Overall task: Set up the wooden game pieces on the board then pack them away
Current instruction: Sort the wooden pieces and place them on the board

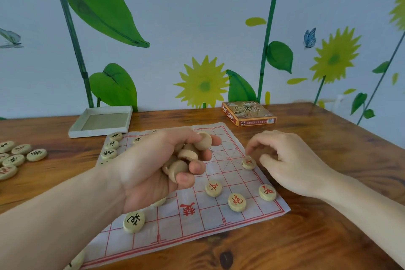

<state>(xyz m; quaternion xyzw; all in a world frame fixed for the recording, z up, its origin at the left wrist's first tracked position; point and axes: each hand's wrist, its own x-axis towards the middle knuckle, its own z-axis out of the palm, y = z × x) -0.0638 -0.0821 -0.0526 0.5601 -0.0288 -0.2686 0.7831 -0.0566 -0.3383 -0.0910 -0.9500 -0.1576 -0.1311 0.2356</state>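
- A wooden bench [306, 237] stood against a wall papered with sunflowers and leaves; on it lay a thin paper xiangqi board [197, 226] with a red grid.
- The left hand [153, 166] hung over the board's middle, its fingers [197, 167] curled tight round a stack of round wooden pieces [186, 155], blank sides showing.
- The right hand [291, 160] hovered at the board's right edge, its fingers [252, 147] bent and close together just above a red-marked piece [248, 162]; whether they touched it could not be told.
- Three more red pieces [236, 202] lay near the board's near right corner, and a black one [134, 221] near the left forearm.
- Further pieces [19, 159] sat on the bench at the far left, well apart from the open box tray [100, 121] and its printed lid [248, 113].
- Judged from this, the piece under the right hand wanted centring on a grid crossing, pressed lightly so the paper did not slide, while the left kept its handful level.
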